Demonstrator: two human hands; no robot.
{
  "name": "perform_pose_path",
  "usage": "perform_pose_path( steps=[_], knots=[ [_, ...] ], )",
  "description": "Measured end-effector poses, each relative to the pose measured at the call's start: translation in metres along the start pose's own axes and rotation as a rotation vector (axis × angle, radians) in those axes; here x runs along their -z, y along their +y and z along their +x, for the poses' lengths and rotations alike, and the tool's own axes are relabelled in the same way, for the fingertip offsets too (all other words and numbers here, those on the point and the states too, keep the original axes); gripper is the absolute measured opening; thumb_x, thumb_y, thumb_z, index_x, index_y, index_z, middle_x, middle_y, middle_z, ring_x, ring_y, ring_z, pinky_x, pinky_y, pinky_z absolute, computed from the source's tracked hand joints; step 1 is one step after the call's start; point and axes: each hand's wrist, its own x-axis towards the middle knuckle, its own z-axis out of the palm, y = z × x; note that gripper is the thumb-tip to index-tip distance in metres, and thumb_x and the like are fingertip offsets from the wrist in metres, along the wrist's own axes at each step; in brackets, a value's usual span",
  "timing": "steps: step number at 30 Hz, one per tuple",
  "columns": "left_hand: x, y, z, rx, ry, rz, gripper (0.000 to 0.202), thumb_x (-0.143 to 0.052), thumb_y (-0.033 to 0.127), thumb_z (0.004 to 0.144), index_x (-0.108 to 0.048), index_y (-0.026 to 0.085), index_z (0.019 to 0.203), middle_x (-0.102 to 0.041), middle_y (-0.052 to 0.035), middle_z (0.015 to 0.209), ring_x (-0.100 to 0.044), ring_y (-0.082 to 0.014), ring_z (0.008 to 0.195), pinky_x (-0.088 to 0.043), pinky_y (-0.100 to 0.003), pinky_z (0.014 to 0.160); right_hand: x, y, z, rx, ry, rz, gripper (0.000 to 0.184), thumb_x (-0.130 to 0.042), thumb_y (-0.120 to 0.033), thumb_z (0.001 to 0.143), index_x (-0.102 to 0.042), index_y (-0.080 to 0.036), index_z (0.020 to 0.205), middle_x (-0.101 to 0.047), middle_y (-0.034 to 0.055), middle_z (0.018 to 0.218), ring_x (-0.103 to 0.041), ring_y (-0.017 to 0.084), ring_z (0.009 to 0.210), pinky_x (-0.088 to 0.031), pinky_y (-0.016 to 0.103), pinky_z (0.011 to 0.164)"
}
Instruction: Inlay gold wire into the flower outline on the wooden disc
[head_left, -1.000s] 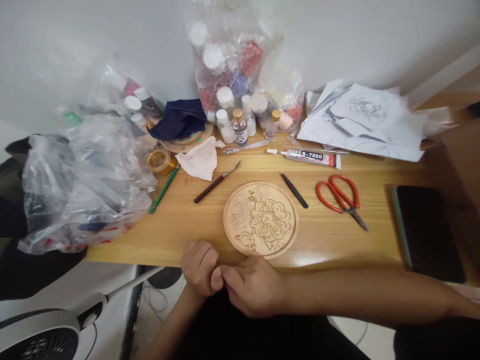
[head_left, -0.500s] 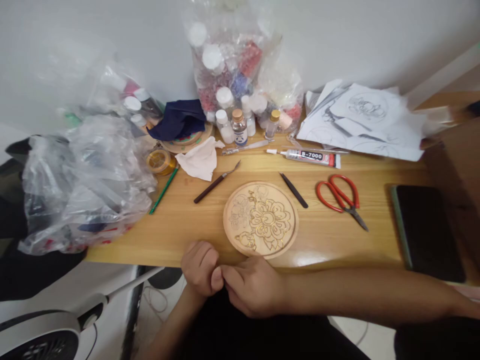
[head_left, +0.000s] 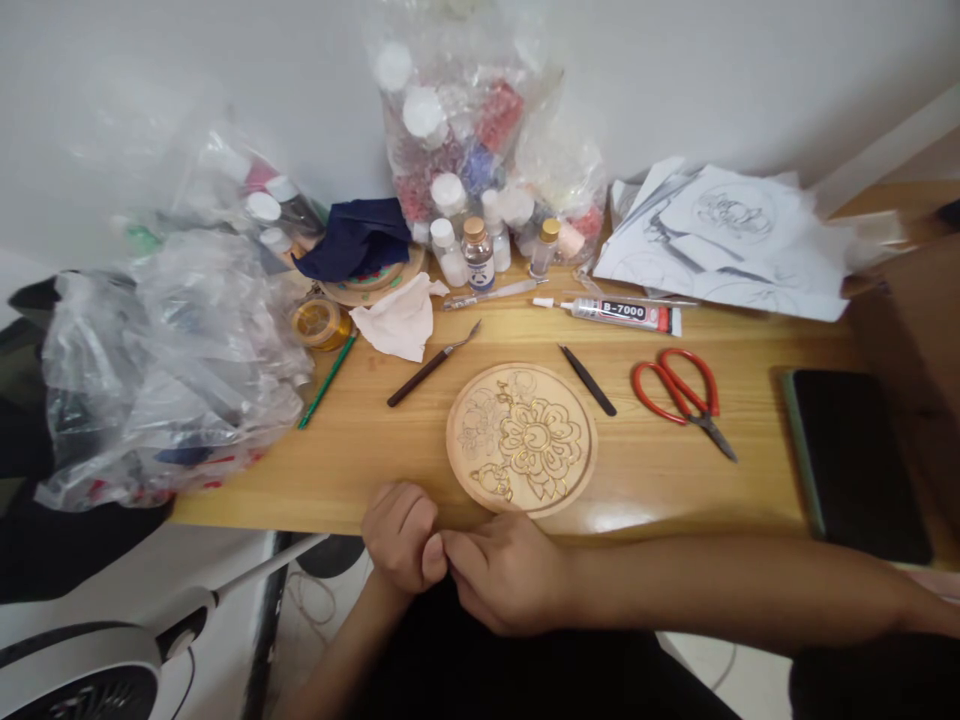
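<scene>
My left hand (head_left: 401, 537) is curled closed at the table's front edge, its thumb side against my right hand (head_left: 506, 575). The right fingers are folded too, and the two hands meet at the fingertips. Whatever they may pinch between them is hidden or too small to name. Just beyond lies a round wooden plaque (head_left: 459, 465) with a flower design, partly outlined in gold wire. A dark-handled tool with a bent metal tip (head_left: 431, 368) rests to its upper left. Black tweezers (head_left: 587, 380) lie to its upper right.
Red-handled scissors (head_left: 682, 395) and a black phone (head_left: 859, 465) lie to the right. Behind are a B-7000 glue tube (head_left: 626, 313), small bottles (head_left: 478, 255) and drawings on paper (head_left: 727, 225). Plastic bags (head_left: 172, 350), a green pencil (head_left: 328, 382) and a tape roll (head_left: 319, 325) are left.
</scene>
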Motion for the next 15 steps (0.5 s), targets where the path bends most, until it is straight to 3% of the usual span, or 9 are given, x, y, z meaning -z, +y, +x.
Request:
perform_pose_path(
  steps=[15],
  knots=[
    [0.0009,0.0004,0.0019,-0.01,0.002,0.011,0.04,-0.025,0.031,0.1,-0.04,0.022,0.064,-0.041,-0.0007,0.056,-0.037,-0.0155,0.054,-0.028,-0.031,0.052,0.0022,0.0006,-0.0001,0.014,-0.055,-0.014,0.009,-0.04,-0.013,0.085,-0.047,-0.017,0.089,-0.062,-0.0013,0.066,-0.055,0.012,0.05,-0.035,0.03,0.046]
  ],
)
